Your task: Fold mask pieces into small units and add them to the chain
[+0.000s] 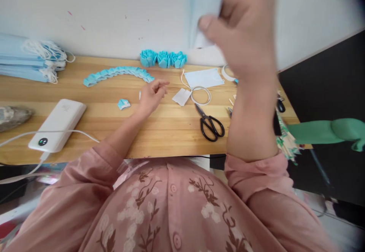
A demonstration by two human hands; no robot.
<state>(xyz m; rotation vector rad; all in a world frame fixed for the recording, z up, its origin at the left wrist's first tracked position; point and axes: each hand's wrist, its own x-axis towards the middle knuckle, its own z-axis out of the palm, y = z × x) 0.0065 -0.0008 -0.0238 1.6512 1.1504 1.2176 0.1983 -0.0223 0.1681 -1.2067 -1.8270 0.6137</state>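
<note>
High in front of the wall, my right hand (242, 31) grips a pale blue and white face mask (205, 8) between thumb and fingers; both are smeared by motion. My left hand (153, 95) hovers low over the table with loosely bent fingers, and nothing shows in them. Just behind it runs a curved strip of pleated blue pieces (116, 71). A small folded blue piece (123, 104) lies to its left. To its right are a white paper scrap (181, 96), a flat face mask (203, 78) with ear loops, a thin white ring (201, 96) and black-handled scissors (211, 124).
Blue paper-like flowers (163, 59) stand against the wall. A stack of face masks (28, 58) fills the back left. A white power bank (57, 125) with a cable lies front left. A tape roll (228, 73) and green-white bundle (286, 141) are partly behind my right arm.
</note>
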